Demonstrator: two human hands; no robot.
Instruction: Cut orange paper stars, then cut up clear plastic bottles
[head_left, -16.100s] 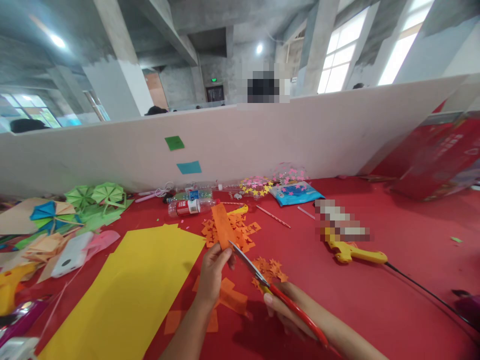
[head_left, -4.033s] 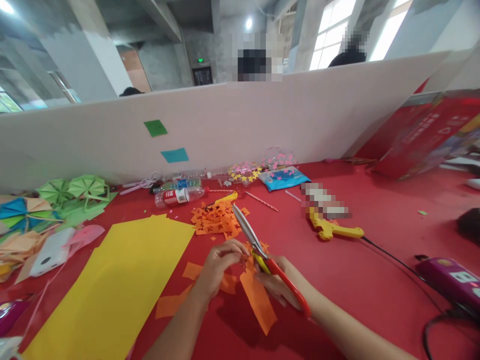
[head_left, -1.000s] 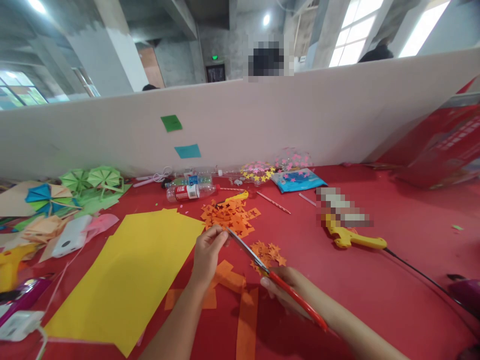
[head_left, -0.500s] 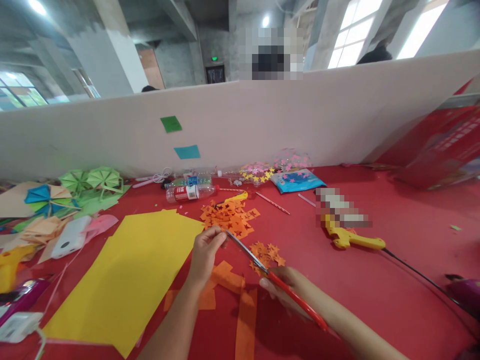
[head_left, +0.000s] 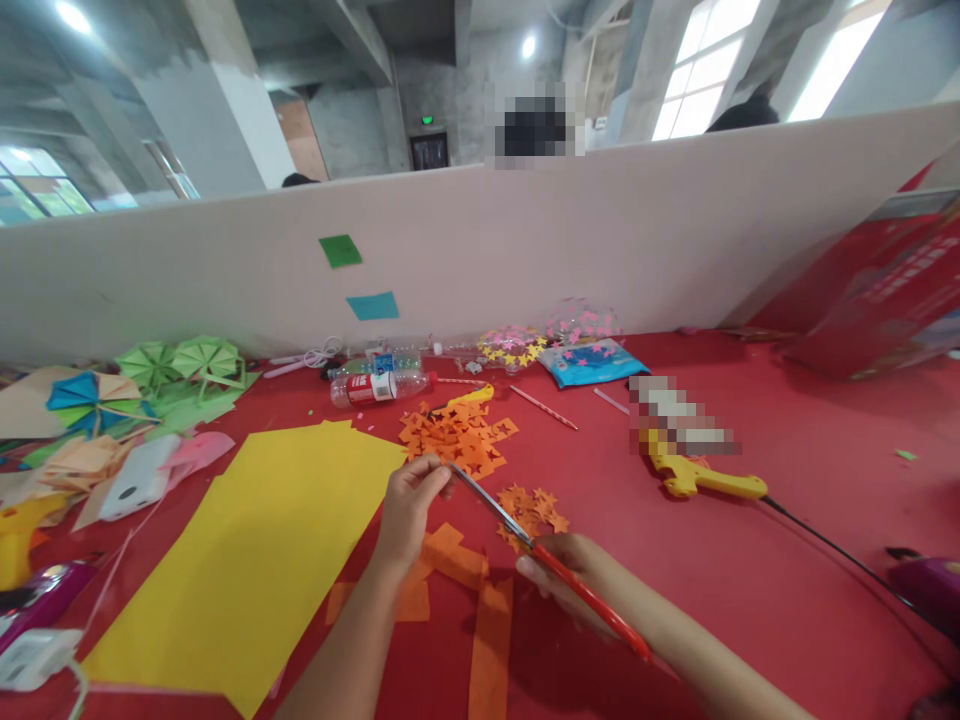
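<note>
My right hand (head_left: 564,582) grips red-handled scissors (head_left: 525,540), their blades pointing up-left toward my left hand (head_left: 409,508). The left hand's fingers are pinched together at the blade tips; what they hold is too small to make out. A small heap of orange paper stars (head_left: 534,508) lies just beyond the scissors. A bigger pile of orange offcuts with star holes (head_left: 457,440) sits farther back. Orange paper strips (head_left: 457,565) lie flat on the red table under my arms.
A large yellow sheet (head_left: 247,560) lies at left. A yellow glue gun (head_left: 701,478) with black cord is at right. A plastic bottle (head_left: 379,386), folded paper fans (head_left: 180,365), pink and yellow stars (head_left: 517,345) and a white partition (head_left: 525,250) are at the back.
Over the last second the hands and scissors have barely shifted. Four seconds ago the left hand held an orange strip at the blades; that strip now lies on the table.
</note>
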